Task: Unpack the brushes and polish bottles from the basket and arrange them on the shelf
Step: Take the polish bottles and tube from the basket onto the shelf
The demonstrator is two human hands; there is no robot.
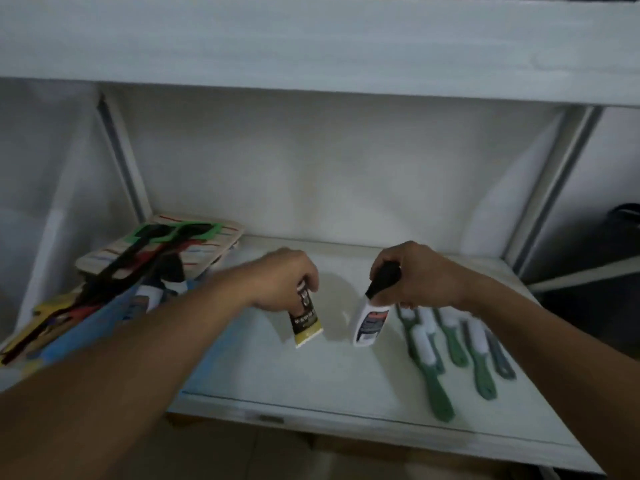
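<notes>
Two polish bottles are held over the middle of the white shelf [329, 382], one per hand. The left hand [282, 282] is closed around the top of a black-and-yellow bottle [306, 323]; the bottle is tilted, base toward the front edge. The base looks at or just above the shelf surface; contact cannot be confirmed. The right hand [415, 277] is closed around the black cap of a white bottle [370, 322] with a dark label, also tilted, base low over the shelf. The two bottles are near each other, not touching.

Green-handled brushes [457, 355] with white bristles are laid flat in a row toward the right end of the shelf, handles pointing to the front edge, just beside the white bottle. The exact count is blurred; about four or five are seen.

At the left end of the shelf, a blue basket [104, 323] is partly hidden behind the left forearm. A striped flat board [204, 251] and dark and coloured handled items are seen in or over it toward the back-left corner; what they are cannot be told. An upper shelf board [311, 46] runs across the top.
</notes>
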